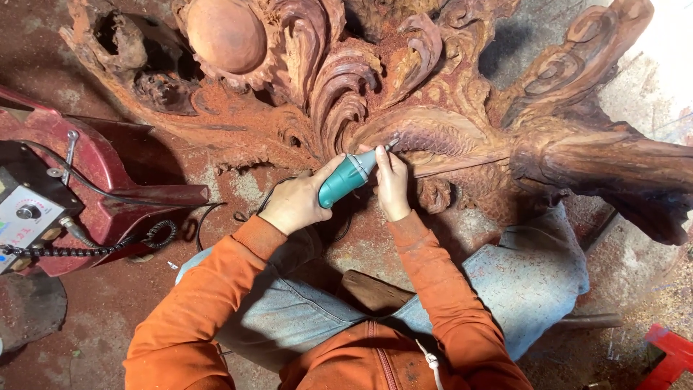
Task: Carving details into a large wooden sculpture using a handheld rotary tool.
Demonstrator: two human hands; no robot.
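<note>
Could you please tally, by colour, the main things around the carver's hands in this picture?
Teal: 1, the rotary carving handpiece, held by the left hand and the right hand.
Reddish brown: 1, the carved wood root sculpture.
Red: 2, the machine housing and the plastic stool.
Total: 4.

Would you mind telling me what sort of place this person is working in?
Most likely a wood-carving workshop. A large reddish carved wood piece with scrolls lies on a floor covered in red dust, both hands guide a teal handheld rotary tool on it, and a red machine with a coiled cable stands beside.
</note>
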